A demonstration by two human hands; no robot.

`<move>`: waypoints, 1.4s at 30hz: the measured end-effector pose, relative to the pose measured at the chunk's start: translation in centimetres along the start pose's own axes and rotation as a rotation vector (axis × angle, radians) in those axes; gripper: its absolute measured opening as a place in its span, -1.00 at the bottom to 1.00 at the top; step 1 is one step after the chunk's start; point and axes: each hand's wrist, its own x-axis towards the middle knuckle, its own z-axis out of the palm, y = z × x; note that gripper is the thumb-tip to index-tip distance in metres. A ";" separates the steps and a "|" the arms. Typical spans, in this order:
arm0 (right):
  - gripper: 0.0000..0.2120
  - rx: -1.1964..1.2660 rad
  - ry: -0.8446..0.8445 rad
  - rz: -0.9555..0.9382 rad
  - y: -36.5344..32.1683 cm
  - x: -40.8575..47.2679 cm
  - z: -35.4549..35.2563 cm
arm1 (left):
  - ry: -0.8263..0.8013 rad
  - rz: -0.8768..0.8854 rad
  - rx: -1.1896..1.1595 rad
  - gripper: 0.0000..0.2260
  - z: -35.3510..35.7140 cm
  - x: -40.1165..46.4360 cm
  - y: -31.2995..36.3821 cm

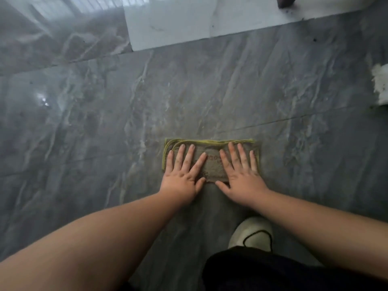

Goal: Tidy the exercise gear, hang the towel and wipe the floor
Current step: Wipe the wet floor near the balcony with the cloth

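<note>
White shoe (252, 234) sat nearest, just behind the cloth (212, 162). Left hand (182, 177) and right hand (241, 175) pressed flat on the cloth, fingers straight, side by side. Step: wiping the floor (84, 122). Next likely a steady push toward the white slab (189, 22) beyond the cloth.

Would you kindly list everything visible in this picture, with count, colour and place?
Folded grey-brown cloth with yellow-green edging: one, flat on the floor, centre, under both hands.
Grey veined marble floor: one, glossy, fills most of the view.
White marble slab: one, top centre, bordering the grey floor.
Dark brown furniture leg: one, top right, on the white slab.
White crumpled item: one, right edge, cut off; cannot tell what it is.
White shoe: one, bottom centre.
Black garment: one, bottom right.
Left hand: fingers straight, pressing the cloth.
Right hand: fingers straight, pressing the cloth.
</note>
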 end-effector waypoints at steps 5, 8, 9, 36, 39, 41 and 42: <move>-0.26 -0.037 -0.009 -0.180 -4.7 -5.2 2.8 | -0.027 -0.103 -0.054 -0.36 6.3 -8.3 -1.9; -0.27 -0.068 -0.009 -0.172 -5.8 -5.5 3.3 | 0.048 -0.128 -0.102 -0.35 7.7 -9.5 -2.4; -0.26 -0.083 -0.012 -0.161 -6.1 -5.2 3.3 | 0.055 -0.128 -0.105 -0.35 7.9 -9.4 -2.4; -0.28 -0.061 0.153 -0.045 -10.3 29.7 -17.2 | 0.229 -0.212 -0.093 -0.32 -14.5 14.4 -23.9; -0.28 -0.068 0.172 -0.039 -10.4 30.8 -17.6 | 0.258 -0.206 -0.096 -0.32 -14.8 15.0 -24.4; -0.29 -0.074 0.161 -0.030 -10.5 30.8 -17.5 | 0.262 -0.206 -0.095 -0.32 -14.7 14.9 -24.3; -0.29 -0.076 0.156 -0.021 -10.7 30.7 -17.5 | 0.259 -0.208 -0.092 -0.33 -14.6 14.8 -24.1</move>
